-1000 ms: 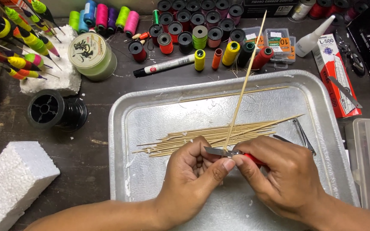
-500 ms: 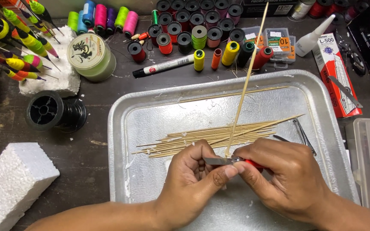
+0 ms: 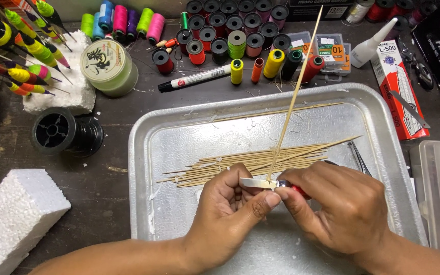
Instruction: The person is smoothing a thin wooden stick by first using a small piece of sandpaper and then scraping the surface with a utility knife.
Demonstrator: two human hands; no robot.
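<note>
A thin bamboo stick [image 3: 294, 102] is being held by the left hand [image 3: 230, 214], low in the centre of the frame, its fingers closed around the stick's lower end while the rest is rising slanted toward the upper right. A small knife with a red handle [image 3: 273, 185] is being gripped by the right hand [image 3: 339, 209], just right of centre, fingers curled shut on it, and its pale blade is being pressed against the stick's base. Both hands are being kept over a metal tray [image 3: 169, 137], where a bundle of sticks [image 3: 260, 160] is lying just above them. Thread spools [image 3: 230, 35] are being stored along the top edge, and a foam block [image 3: 16, 214] is sitting at lower left.
</note>
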